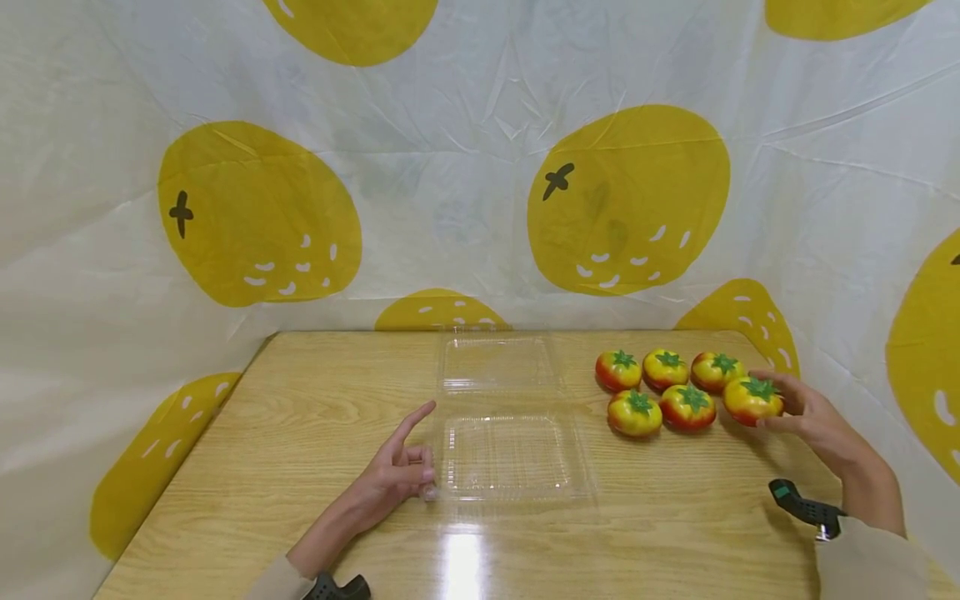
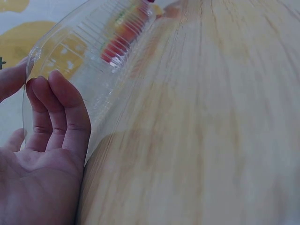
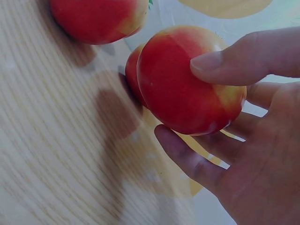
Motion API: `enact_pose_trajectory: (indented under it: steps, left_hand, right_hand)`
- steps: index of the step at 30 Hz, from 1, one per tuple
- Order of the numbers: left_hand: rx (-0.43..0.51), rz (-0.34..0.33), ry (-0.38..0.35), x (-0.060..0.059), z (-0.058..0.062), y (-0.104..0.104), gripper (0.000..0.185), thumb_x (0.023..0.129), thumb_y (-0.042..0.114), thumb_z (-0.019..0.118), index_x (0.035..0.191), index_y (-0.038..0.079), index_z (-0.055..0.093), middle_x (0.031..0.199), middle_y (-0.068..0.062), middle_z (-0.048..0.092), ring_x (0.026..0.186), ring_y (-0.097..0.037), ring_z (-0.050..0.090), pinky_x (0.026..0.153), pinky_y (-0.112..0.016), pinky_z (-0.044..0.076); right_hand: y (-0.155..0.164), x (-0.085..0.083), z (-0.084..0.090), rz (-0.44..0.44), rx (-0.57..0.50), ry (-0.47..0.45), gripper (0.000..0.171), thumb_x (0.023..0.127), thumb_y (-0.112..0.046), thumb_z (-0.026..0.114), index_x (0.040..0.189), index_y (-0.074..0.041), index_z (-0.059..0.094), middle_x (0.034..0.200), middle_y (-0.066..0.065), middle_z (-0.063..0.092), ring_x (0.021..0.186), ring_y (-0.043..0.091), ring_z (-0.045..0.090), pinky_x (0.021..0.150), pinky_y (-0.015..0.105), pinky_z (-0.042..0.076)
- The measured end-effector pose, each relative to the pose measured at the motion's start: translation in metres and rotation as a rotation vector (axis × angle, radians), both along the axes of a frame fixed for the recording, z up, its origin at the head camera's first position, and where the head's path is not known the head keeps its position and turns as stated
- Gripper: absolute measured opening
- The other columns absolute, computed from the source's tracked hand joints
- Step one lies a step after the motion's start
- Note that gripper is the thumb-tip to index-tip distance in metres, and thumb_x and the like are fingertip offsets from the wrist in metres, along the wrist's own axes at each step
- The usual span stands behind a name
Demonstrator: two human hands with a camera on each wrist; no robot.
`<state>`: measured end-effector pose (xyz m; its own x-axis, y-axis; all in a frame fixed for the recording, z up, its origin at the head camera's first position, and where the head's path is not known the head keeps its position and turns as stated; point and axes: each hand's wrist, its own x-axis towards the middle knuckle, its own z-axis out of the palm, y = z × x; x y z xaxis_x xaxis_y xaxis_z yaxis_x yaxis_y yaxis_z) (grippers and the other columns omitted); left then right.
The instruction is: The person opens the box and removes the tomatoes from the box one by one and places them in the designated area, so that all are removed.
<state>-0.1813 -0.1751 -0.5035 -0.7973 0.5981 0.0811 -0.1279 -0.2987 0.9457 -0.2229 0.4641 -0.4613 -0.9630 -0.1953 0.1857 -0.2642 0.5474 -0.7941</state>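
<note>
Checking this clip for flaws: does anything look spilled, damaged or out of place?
Nothing stands out. The clear clamshell container lies open and flat on the table, the left hand touches its edge, and the right hand grips one tomato beside five intact others.

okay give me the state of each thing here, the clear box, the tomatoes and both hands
Clear plastic clamshell box: open, empty, lying flat on the table.
Tomato at the right end: gripped by the right hand.
Other five tomatoes: resting loose on the wooden table.
Left hand: curled fingers against the box's left edge, forefinger extended.
</note>
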Motion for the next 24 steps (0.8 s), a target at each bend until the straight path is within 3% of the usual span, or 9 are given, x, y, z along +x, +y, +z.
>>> enact_pose_trajectory:
  steps: [13, 24]
  left_hand:
    - [-0.008, 0.005, -0.003, 0.0002, 0.0014, -0.0007, 0.098, 0.095, -0.006, 0.059, 0.167, 0.029, 0.003, 0.084, 0.003, 0.062, 0.076, -0.009, 0.062, 0.072, -0.024, 0.055]
    - [0.015, 0.0, -0.003, 0.0, 0.0007, 0.0007, 0.099, 0.094, -0.007, 0.059, 0.167, 0.027, 0.002, 0.084, 0.003, 0.063, 0.076, -0.009, 0.063, 0.072, -0.025, 0.056]
  right_hand:
    - [-0.002, -0.003, -0.0057, -0.001, 0.029, -0.003, 0.063, 0.092, 0.0, 0.067, 0.147, -0.023, 0.049, 0.121, -0.037, 0.045, 0.103, -0.015, 0.048, 0.078, 0.011, 0.04]
    - [-0.0035, -0.0046, -0.0079, -0.037, 0.083, -0.103, 0.063, 0.094, -0.01, 0.069, 0.15, -0.019, 0.044, 0.119, -0.035, 0.039, 0.102, -0.017, 0.042, 0.077, 0.015, 0.041]
